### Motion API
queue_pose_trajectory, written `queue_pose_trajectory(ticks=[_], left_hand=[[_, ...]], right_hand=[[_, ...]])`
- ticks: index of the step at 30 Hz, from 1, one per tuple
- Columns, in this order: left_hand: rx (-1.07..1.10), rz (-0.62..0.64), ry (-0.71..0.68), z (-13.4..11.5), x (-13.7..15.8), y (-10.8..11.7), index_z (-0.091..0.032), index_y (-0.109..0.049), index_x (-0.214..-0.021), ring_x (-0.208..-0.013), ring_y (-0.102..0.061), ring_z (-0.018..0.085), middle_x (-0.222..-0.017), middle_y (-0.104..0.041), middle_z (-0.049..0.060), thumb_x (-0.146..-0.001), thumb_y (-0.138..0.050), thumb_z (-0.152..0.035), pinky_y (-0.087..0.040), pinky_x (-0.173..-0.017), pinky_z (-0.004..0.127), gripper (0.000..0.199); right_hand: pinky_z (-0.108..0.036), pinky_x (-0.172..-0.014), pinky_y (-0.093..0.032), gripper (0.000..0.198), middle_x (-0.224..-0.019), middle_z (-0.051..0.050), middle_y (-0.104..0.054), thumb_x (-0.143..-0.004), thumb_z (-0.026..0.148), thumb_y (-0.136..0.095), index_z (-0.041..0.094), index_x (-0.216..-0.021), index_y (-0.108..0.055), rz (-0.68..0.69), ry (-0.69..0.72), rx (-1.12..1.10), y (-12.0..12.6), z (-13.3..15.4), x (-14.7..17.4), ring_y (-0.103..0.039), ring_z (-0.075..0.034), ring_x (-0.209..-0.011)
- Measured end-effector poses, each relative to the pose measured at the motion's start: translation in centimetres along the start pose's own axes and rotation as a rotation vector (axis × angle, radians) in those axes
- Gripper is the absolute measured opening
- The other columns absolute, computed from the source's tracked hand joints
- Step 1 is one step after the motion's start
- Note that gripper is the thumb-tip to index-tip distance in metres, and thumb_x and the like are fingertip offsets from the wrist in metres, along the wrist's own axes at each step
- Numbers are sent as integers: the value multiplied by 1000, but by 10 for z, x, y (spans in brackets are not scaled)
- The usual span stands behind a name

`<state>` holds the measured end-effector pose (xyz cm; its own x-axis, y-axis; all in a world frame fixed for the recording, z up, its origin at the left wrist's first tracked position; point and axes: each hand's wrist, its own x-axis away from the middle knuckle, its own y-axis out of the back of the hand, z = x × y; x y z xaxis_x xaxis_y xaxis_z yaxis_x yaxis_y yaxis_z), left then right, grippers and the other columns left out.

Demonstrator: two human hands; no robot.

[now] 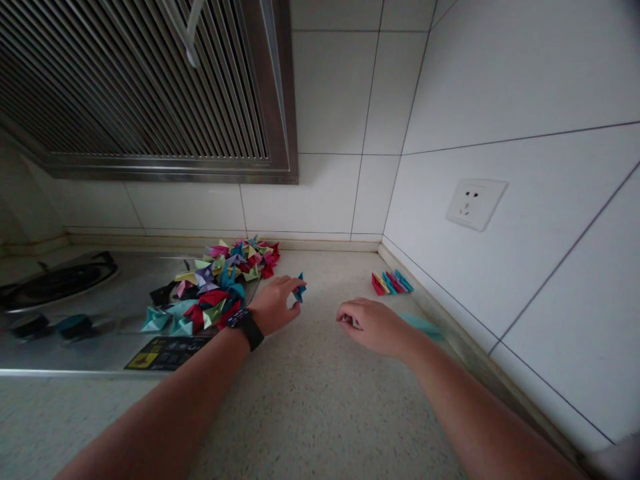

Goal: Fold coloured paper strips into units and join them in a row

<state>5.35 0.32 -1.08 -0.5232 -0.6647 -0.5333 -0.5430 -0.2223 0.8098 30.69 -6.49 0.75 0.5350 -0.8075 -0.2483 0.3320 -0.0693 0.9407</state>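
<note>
My left hand (274,305), with a black watch on the wrist, pinches a small blue folded paper crane (300,288) between thumb and fingers above the counter. To its left lies a heap of origami cranes (213,293) in red, green, purple, yellow, blue and teal. My right hand (373,323) is held over the counter with its fingers curled in; I cannot make out anything in them. Beyond it stands a short row of folded paper cranes (393,283), red, yellow and blue, close together. A flat pale-teal thing (423,325) lies partly behind my right wrist.
The heap lies partly on a steel gas stove (110,347) with a burner (60,280) and knobs at left. A range hood (150,93) hangs above. A tiled wall with a power socket (477,203) borders the speckled counter (310,407) on the right.
</note>
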Motion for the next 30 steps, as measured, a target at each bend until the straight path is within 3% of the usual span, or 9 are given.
queue_pose_trajectory(ticks=[4, 8, 11, 14, 18, 23, 30], left_hand=[[257, -87, 15, -24, 6, -11, -18, -50, -117, -79, -56, 15, -91, -59, 3, -72, -70, -30, -49, -74, 30, 50], [332, -69, 8, -37, 9, -20, -18, -49, -113, -80, -57, 15, -89, -58, 2, -72, -67, -18, -48, -75, 29, 44], [356, -27, -39, -43, 11, -21, -20, -47, -115, -84, -57, 15, -92, -58, 2, -73, -62, -10, -48, -77, 30, 46], [390, 0, -88, -48, 13, -20, -20, -45, -118, -86, -58, 14, -96, -58, 3, -73, -59, -7, -49, -79, 30, 50], [425, 22, -126, -52, 12, -16, -21, -47, -116, -89, -59, 15, -102, -59, 3, -72, -60, -6, -50, -80, 30, 48], [521, -45, -95, -54, 10, -14, -20, -50, -112, -85, -62, 12, -106, -56, 5, -75, -59, -6, -53, -79, 29, 41], [634, -61, 16, -48, 11, -24, -20, -43, -126, -81, -63, 12, -119, -56, 10, -73, -65, -12, -56, -75, 29, 58]], right_hand=[[-26, -69, -37, 14, -83, -4, -65, -83, 18, -56, 21, -93, -65, -64, -32, -4, -1, -2, 0, -56, -15, -76], [-26, -66, -39, 18, -81, -3, -63, -84, 20, -54, 20, -102, -61, -141, -102, -119, -3, -2, -2, -56, -14, -73], [-25, -64, -42, 35, -88, -3, -63, -84, 22, -56, 21, -119, -51, -173, -142, -286, -3, -2, -2, -56, -12, -70], [-25, -67, -46, 56, -107, -6, -61, -80, 24, -63, 24, -131, -41, -161, -90, -434, -2, 0, -1, -57, -13, -79], [-26, -68, -48, 47, -107, -6, -62, -75, 23, -69, 22, -118, -52, -120, -38, -507, -7, 4, -2, -58, -14, -82], [-28, -69, -50, 40, -99, -6, -63, -74, 21, -70, 19, -111, -56, -231, -60, -559, -19, 6, -9, -61, -16, -83], [-30, -76, -51, 38, -101, -7, -65, -73, 25, -73, 19, -108, -60, -297, -1, -512, -14, 6, -9, -62, -17, -89]])
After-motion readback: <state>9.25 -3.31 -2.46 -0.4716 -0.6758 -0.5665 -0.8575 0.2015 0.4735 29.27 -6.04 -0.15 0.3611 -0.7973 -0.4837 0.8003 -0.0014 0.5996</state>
